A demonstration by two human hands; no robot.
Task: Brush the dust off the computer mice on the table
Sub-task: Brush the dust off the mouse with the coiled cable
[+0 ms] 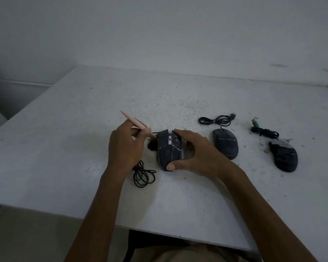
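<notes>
The left hand (124,148) pinches a pink brush (135,125), its bristles against the left flank of the angular gaming mouse (169,150). The right hand (195,152) clasps that mouse between thumb and fingers, mid-table (74,129). Two more mice (225,143) lie toward the right edge.

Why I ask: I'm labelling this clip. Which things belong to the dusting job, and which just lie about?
Job: pink-handled brush; angular mouse; oval mouse; rightmost mouse; left hand; right hand.
Lying about: coiled cables; dust flecks; table.

Right mouse (169,152) flank behind right hand (199,156)
</notes>
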